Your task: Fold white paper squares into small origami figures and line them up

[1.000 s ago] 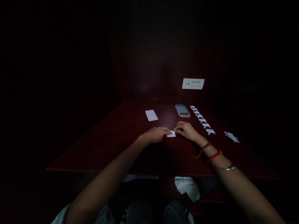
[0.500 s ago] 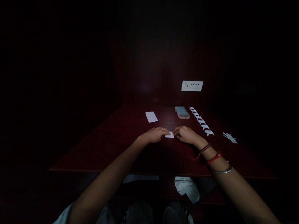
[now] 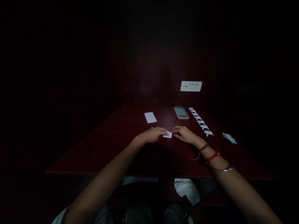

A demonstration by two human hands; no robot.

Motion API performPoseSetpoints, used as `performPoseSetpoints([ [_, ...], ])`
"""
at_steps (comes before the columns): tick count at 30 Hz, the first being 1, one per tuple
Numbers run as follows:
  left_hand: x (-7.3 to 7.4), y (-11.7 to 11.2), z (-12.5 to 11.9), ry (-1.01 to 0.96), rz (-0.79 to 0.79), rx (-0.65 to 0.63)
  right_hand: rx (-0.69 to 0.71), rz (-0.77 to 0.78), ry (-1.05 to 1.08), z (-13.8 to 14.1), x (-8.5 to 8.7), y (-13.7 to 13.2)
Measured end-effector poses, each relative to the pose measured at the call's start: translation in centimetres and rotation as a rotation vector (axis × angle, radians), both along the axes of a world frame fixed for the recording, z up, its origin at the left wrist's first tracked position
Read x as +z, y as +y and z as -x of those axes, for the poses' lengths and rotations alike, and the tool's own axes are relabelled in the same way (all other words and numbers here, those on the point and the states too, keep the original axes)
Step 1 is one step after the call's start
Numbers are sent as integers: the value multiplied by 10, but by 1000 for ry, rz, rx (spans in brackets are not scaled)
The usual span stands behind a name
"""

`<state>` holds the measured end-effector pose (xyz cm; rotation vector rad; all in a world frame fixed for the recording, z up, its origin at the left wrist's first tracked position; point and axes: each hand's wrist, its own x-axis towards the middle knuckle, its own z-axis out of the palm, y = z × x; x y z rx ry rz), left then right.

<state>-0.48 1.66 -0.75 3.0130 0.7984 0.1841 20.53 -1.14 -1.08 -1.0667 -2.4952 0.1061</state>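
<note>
A small white piece of paper [image 3: 168, 136] lies low over the dark red tabletop, between my two hands. From the left, my left hand [image 3: 152, 135] grips it, the fingertips resting over its upper part. My right hand [image 3: 184, 135] is at the paper's right edge, its fingers bent and the thumb close below the index finger. The fingers partly cover the paper, so its folds are hard to make out. Beyond my left hand lies a flat white paper sheet [image 3: 150, 117].
A phone [image 3: 181, 113] with a blurred screen lies toward the back. To its right runs a row of folded white paper pieces [image 3: 201, 122]. Thin white strips [image 3: 229, 137] lie at the far right. A socket panel [image 3: 191, 86] is on the back wall. Crumpled white material [image 3: 187, 189] shows below the table edge [image 3: 163, 177].
Both hands and the small paper have shifted slightly left in view, as the whole scene has a little. The right fingertips sit slightly differently at the paper's edge.
</note>
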Motion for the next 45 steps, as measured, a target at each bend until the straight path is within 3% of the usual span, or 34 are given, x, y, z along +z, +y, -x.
performPoseSetpoints([
  [10,5,-16,-9,61,-172,140,-38,67,68,1,0,1],
  [15,4,-16,-8,86,-89,92,-221,162,202,-2,-4,8],
  [18,4,-14,-6,88,-59,75,-304,272,342,-3,-11,15],
  [23,5,-14,-6,95,-26,70,-298,573,640,1,-13,17],
  [27,7,-16,-7,98,1,76,-307,651,759,6,-7,12],
  [30,8,-16,-7,94,14,72,-292,612,695,6,-9,14],
  [36,7,-13,-5,81,31,45,-266,299,405,3,-15,22],
  [45,5,-14,-6,61,-12,49,-88,109,166,-4,0,12],
])
